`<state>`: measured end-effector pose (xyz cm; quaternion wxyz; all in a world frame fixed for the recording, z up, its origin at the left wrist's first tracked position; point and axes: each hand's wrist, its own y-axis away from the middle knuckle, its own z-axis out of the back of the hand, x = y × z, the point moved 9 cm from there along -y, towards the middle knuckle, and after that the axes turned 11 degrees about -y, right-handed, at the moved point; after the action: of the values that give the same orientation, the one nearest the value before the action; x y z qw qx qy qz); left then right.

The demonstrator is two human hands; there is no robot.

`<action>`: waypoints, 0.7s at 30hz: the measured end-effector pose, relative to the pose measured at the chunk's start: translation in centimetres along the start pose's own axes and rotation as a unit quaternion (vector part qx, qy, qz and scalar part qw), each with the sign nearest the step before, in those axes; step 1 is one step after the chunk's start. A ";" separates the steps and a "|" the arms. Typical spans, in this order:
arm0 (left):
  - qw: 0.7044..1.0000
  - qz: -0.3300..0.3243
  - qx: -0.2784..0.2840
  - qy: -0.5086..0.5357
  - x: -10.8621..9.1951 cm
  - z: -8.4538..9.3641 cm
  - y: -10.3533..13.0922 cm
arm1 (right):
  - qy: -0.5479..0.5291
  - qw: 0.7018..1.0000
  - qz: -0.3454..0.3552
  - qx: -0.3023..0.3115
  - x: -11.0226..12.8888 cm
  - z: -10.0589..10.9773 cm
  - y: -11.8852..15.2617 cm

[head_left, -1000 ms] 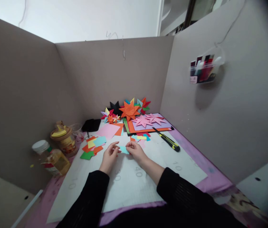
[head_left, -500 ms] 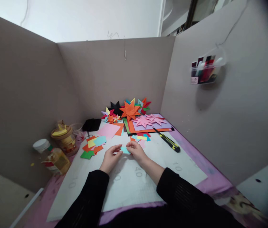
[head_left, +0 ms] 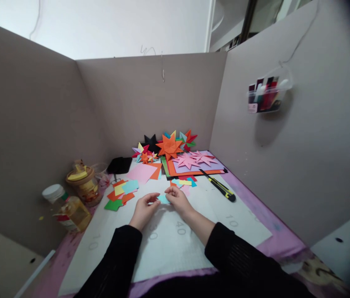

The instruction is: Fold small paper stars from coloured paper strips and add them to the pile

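Note:
A small light-blue piece of paper (head_left: 163, 199) is held just above the white mat, between my two hands. My left hand (head_left: 145, 208) pinches its left edge with thumb and fingers. At its right edge, the thumb and fingers of my right hand (head_left: 178, 200) close on it too. The fingertips hide parts of the paper, so I cannot tell its folds. Just beyond my hands lie small paper strips, among them a yellow one (head_left: 185, 182) and a pink piece (head_left: 185, 190).
Coloured paper pieces (head_left: 121, 194) lie to the left, near a bottle (head_left: 75, 213) and a lidded jar (head_left: 85, 186). A utility knife (head_left: 220, 186) rests on the right. Folded stars (head_left: 169, 145) stand at the back wall. A plastic tub (head_left: 268, 91) hangs on the right panel.
The view has tilted up slightly, so everything sits a little lower. My hands keep their hold on the light-blue paper, with only slight finger movement.

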<state>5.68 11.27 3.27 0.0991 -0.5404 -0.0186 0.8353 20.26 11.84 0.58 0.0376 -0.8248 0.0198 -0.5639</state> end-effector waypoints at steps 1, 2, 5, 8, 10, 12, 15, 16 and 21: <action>1.000 0.000 0.002 0.002 0.1 -0.1 0.0 | -0.001 1.000 0.001 -0.001 0.0 0.1 0.0; 1.000 0.000 0.002 0.001 0.2 -0.1 0.0 | -0.001 1.000 0.001 0.001 -0.1 0.0 0.0; 1.000 -0.001 -0.001 -0.006 0.5 -0.1 -0.1 | 0.000 1.000 0.001 0.008 -0.1 -0.2 0.1; 1.000 -0.002 -0.003 -0.007 0.5 0.0 -0.1 | 0.002 1.000 0.001 0.014 -0.1 -0.4 0.2; 1.000 -0.006 0.002 -0.001 0.2 0.0 0.0 | 0.002 1.000 -0.003 0.013 -0.2 -0.4 0.2; 1.000 -0.010 0.011 0.004 -0.1 -0.1 0.0 | -0.001 1.000 -0.006 0.003 -0.3 -0.1 0.0; 1.000 -0.009 0.017 0.007 -0.2 -0.3 0.1 | -0.003 1.000 -0.004 -0.001 -0.4 0.1 -0.2; 1.000 -0.009 0.017 0.008 -0.2 -0.3 0.1 | -0.002 1.000 -0.003 0.001 -0.4 0.1 -0.2; 1.000 -0.005 0.014 0.004 0.0 -0.3 0.0 | 0.005 1.000 0.005 0.017 -0.3 -0.4 0.0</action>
<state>5.93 11.22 3.16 0.1108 -0.5421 -0.0088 0.8330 19.80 11.87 0.46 0.0544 -0.8209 0.0143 -0.5684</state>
